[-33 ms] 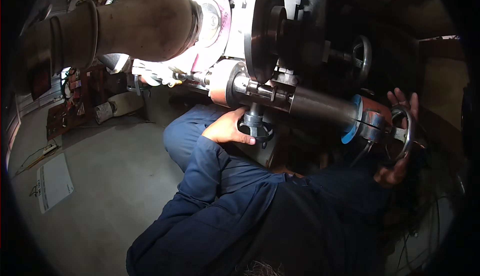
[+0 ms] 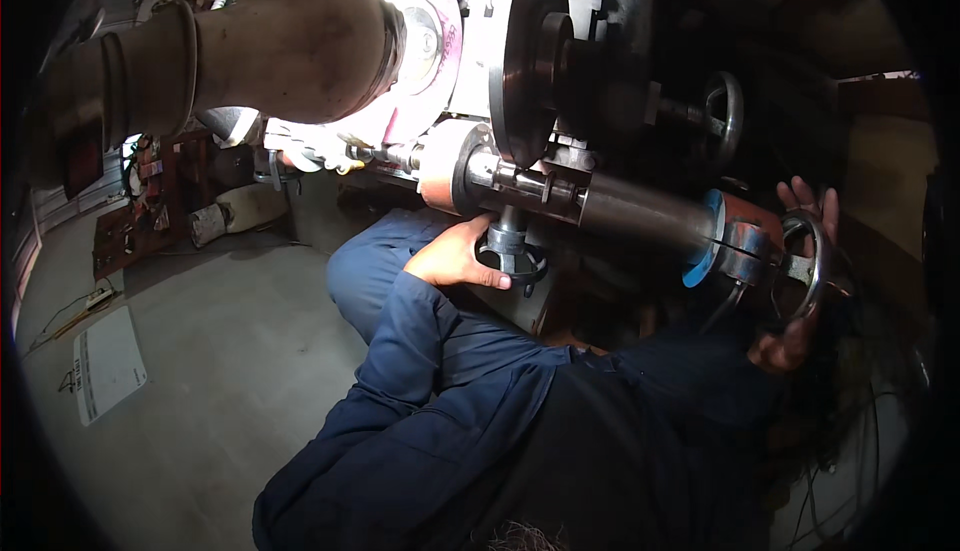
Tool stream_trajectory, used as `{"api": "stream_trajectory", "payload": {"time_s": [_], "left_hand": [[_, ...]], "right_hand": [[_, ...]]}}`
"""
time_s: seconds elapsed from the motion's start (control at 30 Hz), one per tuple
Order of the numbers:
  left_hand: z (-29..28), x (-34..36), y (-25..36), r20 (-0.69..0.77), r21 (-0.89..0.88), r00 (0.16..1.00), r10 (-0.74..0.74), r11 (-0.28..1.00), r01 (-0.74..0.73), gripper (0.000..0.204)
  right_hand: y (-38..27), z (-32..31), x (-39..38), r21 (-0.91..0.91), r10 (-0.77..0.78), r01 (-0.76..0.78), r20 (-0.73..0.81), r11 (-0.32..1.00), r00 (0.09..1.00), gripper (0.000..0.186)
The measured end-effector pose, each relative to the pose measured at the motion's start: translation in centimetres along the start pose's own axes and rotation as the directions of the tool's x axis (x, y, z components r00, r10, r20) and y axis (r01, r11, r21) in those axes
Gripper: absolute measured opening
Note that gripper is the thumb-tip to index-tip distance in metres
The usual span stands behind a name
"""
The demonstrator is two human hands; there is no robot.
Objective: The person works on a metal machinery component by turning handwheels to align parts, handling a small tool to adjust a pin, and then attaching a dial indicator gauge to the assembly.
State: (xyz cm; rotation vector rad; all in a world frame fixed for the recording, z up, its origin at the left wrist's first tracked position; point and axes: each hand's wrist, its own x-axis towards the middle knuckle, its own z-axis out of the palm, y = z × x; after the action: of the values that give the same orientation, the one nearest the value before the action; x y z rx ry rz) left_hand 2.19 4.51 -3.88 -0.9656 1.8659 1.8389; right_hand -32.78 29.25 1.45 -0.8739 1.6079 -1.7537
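From the head view, the left hand [image 2: 455,256] wraps its grip around a dark star knob [image 2: 512,256] beneath the steel spindle [image 2: 620,211]. The right hand [image 2: 800,281] holds the rim of a chrome handwheel [image 2: 805,263] at the spindle's far end, fingers spread.

Open room lies to the left over the bare concrete floor [image 2: 220,351], with only a paper sheet [image 2: 108,363] lying flat on it; overhead the wide dust duct [image 2: 250,56] and pink grinding wheel [image 2: 425,46] crowd the upper way. The left hand [image 2: 455,256] sits squeezed under the steel spindle [image 2: 620,213] against a small knob [image 2: 512,251]; the right hand [image 2: 800,281] has scant clearance around the handwheel [image 2: 805,266], with dark machine body just behind and tangled cables [image 2: 850,451] below.
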Motion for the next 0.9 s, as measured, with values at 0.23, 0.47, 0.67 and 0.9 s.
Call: {"api": "stream_trajectory", "payload": {"time_s": [0.23, 0.47, 0.67, 0.9], "left_hand": [[-0.2, -0.3, -0.8, -0.012, 0.061, 1.0, 0.022, 0.998, -0.021, 0.092], [-0.2, 0.2, -0.6, -0.03, 0.14, 0.999, 0.04, 0.99, -0.036, 0.092], [0.7, -0.3, 0.0, -0.086, 0.119, 0.996, 0.003, 0.993, 0.007, 0.093], [0.5, -0.6, 1.0, -0.09, 0.237, 0.994, 0.054, 0.971, -0.031, 0.09]], "right_hand": [[-1.7, 0.6, -0.1, -0.081, 0.079, -0.078, 0.011, 0.994, 0.997, 0.12], [-3.1, 2.1, 0.0, 0.096, 0.229, -0.216, -0.143, 0.972, 0.963, 0.109], [-2.3, 1.5, -0.2, 0.07, 0.192, -0.186, -0.081, 0.98, 0.978, 0.103], [-2.2, 1.5, -0.3, 0.111, 0.213, -0.203, -0.081, 0.973, 0.974, 0.107]]}}
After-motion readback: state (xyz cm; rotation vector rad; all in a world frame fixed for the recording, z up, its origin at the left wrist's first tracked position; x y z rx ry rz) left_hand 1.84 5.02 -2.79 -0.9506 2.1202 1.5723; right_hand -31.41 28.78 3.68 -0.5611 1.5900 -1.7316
